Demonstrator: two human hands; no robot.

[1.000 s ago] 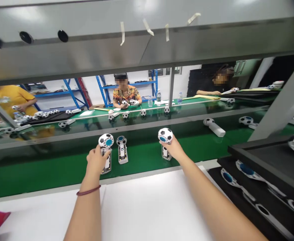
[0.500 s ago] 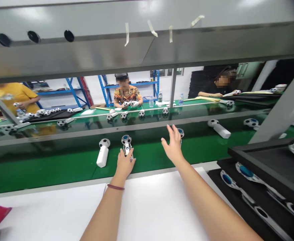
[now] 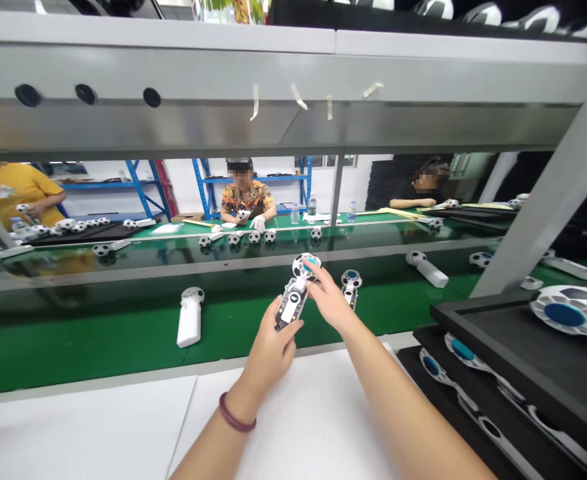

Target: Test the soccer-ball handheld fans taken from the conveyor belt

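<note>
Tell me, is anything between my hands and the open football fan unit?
Nothing visible. The left hand grips the open fan unit by its handle, and the right hand touches its head, above the green belt.

Glossy plastic fan (image 3: 296, 293); matt green belt (image 3: 98, 340)

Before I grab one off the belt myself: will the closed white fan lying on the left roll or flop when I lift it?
The fan looks like one stiff plastic shell, so it probably won't flop. It lies flat on the belt, so rolling seems unlikely. It is probably light, though the round ball-patterned head may make it top-heavy.
</note>
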